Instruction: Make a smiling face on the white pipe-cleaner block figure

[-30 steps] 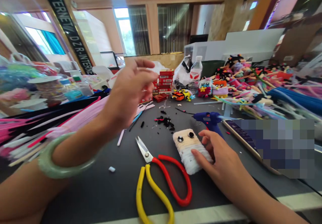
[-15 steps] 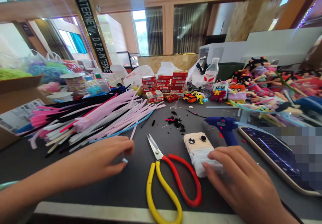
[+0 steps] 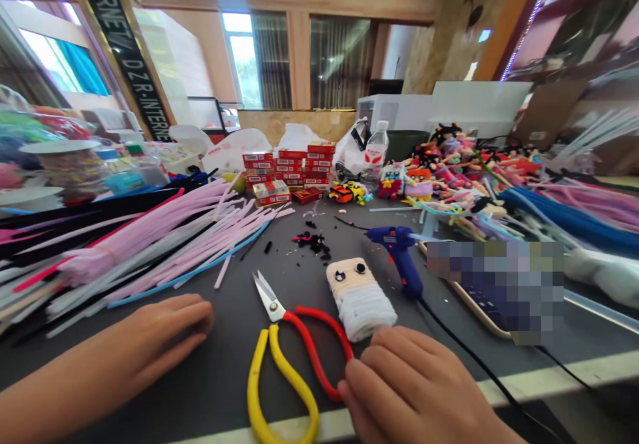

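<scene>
A white and cream wrapped block [image 3: 360, 301] with two black-and-white eyes lies on the dark table. My right hand [image 3: 404, 381] is just below it, near the red handle of the scissors [image 3: 273, 307], its fingers curled and their undersides hidden. The scissors lie with blades pointing away, one handle yellow and one red. My left hand [image 3: 172, 334] rests at the left, apart from everything, fingers bent with a gap to the thumb and nothing between them. A blue glue gun [image 3: 402, 257] stands right of the block.
Pink and white pipe cleaners [image 3: 150, 237] spread over the left. Black scraps [image 3: 314, 243] lie mid-table, with red boxes [image 3: 289, 168] behind. A phone [image 3: 479, 297] and the glue gun's cord are at the right; small dolls [image 3: 459, 158] are piled at the back right.
The view has turned to the right. My right hand has moved off the block toward the table's front edge. The small pale piece by my left fingertips no longer shows.
</scene>
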`<action>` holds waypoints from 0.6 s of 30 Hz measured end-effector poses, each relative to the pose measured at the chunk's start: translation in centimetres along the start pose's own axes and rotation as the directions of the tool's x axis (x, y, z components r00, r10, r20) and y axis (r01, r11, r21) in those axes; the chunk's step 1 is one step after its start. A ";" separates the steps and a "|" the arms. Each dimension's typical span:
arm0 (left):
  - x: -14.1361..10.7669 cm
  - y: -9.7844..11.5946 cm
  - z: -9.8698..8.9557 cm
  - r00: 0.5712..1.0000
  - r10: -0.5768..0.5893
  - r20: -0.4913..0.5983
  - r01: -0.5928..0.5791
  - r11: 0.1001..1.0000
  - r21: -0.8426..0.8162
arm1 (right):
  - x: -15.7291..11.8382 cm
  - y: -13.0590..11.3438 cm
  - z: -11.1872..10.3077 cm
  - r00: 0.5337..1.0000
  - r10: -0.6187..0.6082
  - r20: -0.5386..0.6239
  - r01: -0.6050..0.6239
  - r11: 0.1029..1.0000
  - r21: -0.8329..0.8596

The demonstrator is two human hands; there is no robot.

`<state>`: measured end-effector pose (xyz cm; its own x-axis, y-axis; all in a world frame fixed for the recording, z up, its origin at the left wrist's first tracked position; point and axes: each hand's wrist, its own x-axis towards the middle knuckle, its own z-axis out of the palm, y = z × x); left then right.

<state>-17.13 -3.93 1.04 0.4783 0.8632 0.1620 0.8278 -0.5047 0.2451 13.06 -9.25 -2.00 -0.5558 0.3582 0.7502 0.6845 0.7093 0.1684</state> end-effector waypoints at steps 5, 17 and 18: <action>1.4 2.0 -0.7 0.999 0.047 0.028 -0.042 0.987 -0.158 | 0.3 -0.4 -0.6 0.981 0.106 0.165 -0.107 0.994 -0.006; 6.6 7.1 -0.5 0.996 0.005 -0.087 -0.077 0.525 -0.847 | -2.3 0.5 -2.2 0.950 0.240 0.201 -0.221 0.969 -0.113; 7.0 7.3 -0.2 0.996 -0.023 -0.081 -0.059 0.502 -0.863 | -2.4 0.6 -2.5 0.945 0.258 0.201 -0.239 0.965 -0.110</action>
<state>-7.81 -1.60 4.15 0.4340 0.8702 0.2330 0.1341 -0.3182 0.9385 15.97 -11.19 -2.16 -0.4438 0.6435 0.6237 0.8455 0.5314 0.0534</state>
